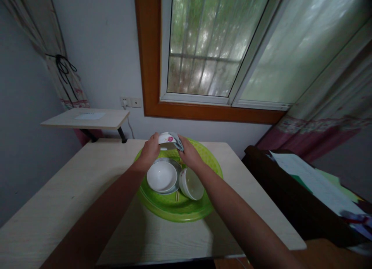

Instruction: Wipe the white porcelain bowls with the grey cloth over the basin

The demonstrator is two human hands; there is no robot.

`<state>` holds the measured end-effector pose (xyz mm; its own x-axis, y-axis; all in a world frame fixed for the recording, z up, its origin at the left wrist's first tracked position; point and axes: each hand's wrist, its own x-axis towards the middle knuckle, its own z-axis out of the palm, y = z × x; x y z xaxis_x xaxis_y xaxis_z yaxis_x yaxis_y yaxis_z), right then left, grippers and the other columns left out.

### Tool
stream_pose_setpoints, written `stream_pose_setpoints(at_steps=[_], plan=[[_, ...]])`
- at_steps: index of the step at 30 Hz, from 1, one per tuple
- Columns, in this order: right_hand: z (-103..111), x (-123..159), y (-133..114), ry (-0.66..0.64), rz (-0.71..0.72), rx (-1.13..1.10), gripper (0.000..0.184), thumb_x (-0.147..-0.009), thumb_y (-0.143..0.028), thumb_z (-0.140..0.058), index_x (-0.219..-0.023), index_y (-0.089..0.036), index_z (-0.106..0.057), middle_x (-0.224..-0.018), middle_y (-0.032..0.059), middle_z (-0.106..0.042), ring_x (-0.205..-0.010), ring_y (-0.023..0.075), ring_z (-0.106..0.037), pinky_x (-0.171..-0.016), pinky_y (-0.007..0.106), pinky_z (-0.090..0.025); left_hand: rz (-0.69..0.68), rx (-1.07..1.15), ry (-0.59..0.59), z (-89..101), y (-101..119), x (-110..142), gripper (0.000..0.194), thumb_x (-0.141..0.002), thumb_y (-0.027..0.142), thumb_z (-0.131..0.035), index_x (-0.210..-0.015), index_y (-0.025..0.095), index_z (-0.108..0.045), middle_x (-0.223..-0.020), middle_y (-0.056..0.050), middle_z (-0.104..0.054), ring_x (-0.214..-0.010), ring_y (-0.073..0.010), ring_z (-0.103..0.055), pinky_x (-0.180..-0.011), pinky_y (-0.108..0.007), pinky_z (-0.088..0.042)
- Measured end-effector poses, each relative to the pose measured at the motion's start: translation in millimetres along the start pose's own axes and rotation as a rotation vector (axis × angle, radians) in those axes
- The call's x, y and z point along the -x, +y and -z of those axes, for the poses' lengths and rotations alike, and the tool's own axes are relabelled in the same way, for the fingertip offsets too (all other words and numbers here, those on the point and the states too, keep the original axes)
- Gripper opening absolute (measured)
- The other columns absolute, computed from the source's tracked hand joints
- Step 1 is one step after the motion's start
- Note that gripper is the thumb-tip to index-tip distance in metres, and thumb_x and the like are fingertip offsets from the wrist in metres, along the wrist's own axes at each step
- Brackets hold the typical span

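Note:
Above the far part of a round green tray (174, 215), my left hand (151, 148) is closed on the edge of a white bowl (166, 138) with a pink flower. My right hand (189, 152) is closed at the bowl's other side, on a folded grey-blue cloth (178, 142) pressed against the rim. On the tray below, a plain white bowl (161, 177) rests on a plate (178, 169). To its right lie tilted, nested white bowls (190, 185). Chopsticks (177, 195) stick out between them, mostly hidden.
The tray stands on a pale wooden table (116, 207). A small raised shelf (87, 120) with a paper sheet is at the back left. Behind is a wall with sockets (130, 102) and a window. Papers (314, 182) lie on dark furniture at right.

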<state>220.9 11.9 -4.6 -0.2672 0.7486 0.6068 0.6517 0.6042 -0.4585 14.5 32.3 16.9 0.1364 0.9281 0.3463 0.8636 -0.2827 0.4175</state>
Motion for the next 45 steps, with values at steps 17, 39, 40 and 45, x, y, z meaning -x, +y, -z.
stream_pose_setpoints(at_steps=[17, 39, 40, 45], plan=[[7, 0, 2, -0.115, -0.232, -0.021, 0.028, -0.093, -0.02, -0.052, -0.116, -0.018, -0.069, -0.11, 0.0084, -0.075, -0.101, 0.0235, -0.069, -0.094, 0.04, -0.054, 0.04, 0.074, 0.015, 5.5, -2, 1, 0.025, -0.093, 0.012, -0.042, -0.113, 0.017, -0.056, -0.109, -0.014, -0.071, -0.104, -0.023, -0.067, -0.09, -0.032, -0.051], [8, 0, -17, -0.054, -0.086, 0.128, 0.066, -0.086, -0.006, -0.049, -0.152, -0.01, -0.042, -0.152, 0.0199, -0.052, -0.141, 0.0257, -0.049, -0.12, 0.045, -0.038, 0.023, 0.07, -0.02, 3.7, -2, 1, 0.027, -0.091, 0.009, -0.042, -0.113, 0.016, -0.056, -0.107, -0.014, -0.071, -0.102, -0.024, -0.068, -0.088, -0.032, -0.05], [9, 0, -14, -0.059, -0.124, 0.116, 0.063, -0.086, -0.007, -0.049, -0.149, -0.011, -0.047, -0.147, 0.0186, -0.057, -0.136, 0.0255, -0.054, -0.118, 0.044, -0.041, 0.028, 0.082, -0.015, 3.5, -3, 1, 0.026, -0.092, 0.01, -0.042, -0.113, 0.016, -0.056, -0.107, -0.014, -0.071, -0.102, -0.024, -0.068, -0.088, -0.032, -0.05], [11, 0, -6, -0.093, -0.229, 0.037, 0.043, -0.088, -0.011, -0.05, -0.128, -0.017, -0.066, -0.121, 0.0109, -0.074, -0.111, 0.0244, -0.068, -0.102, 0.04, -0.051, 0.052, 0.113, -0.017, 1.6, -7, -2, 0.022, -0.094, 0.014, -0.042, -0.11, 0.018, -0.056, -0.105, -0.012, -0.071, -0.1, -0.0225, -0.067, -0.087, -0.031, -0.05]])
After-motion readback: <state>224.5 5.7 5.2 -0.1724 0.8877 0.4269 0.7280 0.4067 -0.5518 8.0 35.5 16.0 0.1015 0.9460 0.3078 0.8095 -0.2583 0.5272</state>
